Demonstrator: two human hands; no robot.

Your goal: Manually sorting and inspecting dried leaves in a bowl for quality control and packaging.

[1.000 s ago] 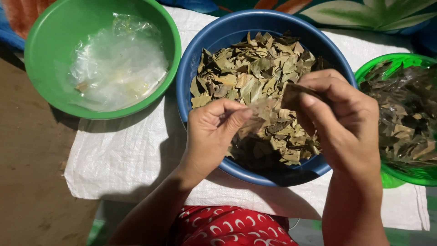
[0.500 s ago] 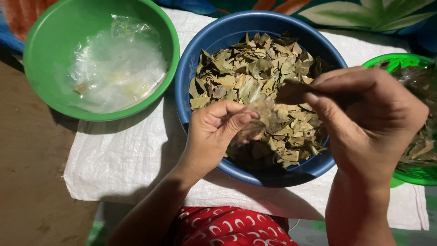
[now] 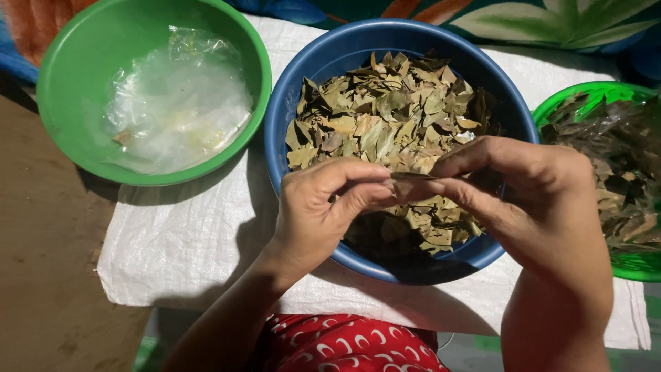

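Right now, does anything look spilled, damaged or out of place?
Nothing stands out. The dried leaves sit inside the blue bowl, none on the white cloth. The left hand and right hand pinch one leaf between them.

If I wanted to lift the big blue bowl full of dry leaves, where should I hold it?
Probably by the rim of the blue bowl, one hand on each side, coming from left and right. The wall is round and smooth with no handles, and the dry leaves are piled inside, so gripping opposite edges should keep it level. The left hand and right hand hover over its near edge.
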